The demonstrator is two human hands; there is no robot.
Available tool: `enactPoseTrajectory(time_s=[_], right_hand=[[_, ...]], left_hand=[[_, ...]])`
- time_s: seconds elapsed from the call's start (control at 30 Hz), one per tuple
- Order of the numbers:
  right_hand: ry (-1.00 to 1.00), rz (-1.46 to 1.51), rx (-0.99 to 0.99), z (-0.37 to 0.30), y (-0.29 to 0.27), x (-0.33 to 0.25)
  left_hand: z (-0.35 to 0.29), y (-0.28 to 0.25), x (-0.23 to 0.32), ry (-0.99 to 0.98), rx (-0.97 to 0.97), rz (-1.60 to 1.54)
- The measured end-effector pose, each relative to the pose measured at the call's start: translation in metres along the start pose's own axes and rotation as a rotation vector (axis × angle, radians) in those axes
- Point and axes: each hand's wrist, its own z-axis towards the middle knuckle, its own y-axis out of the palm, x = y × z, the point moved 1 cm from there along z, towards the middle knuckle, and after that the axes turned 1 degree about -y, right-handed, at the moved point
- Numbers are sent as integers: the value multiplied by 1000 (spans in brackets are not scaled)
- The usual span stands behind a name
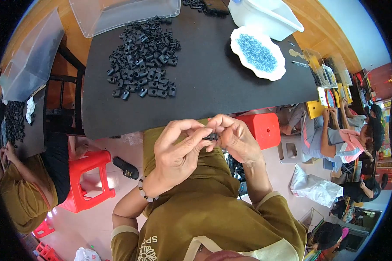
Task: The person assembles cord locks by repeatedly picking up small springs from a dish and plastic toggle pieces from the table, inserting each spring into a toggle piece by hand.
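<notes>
A dark table [200, 78] is stretching out before me, orange-brown wood panelling [335, 35] is running behind it, and a pale wall [353, 26] is rising at right. Red stools [87, 161] are standing on the pinkish, light-catching floor [91, 222].

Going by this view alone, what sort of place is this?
Probably a hand-assembly workshop: a heap of small black parts and a scalloped white dish of tiny blue pieces share the dark table, and other people sit at work nearby.
</notes>
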Motion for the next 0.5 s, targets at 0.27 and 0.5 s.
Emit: enactPoseTrajectory(time_s=[0.27,0.5], right_hand=[[63,123,-183,-4,-1,4],[61,135,-140,-4,4,12]], left_hand=[[1,0,9,34,-47,58],[2,-3,14,54,-72,157]])
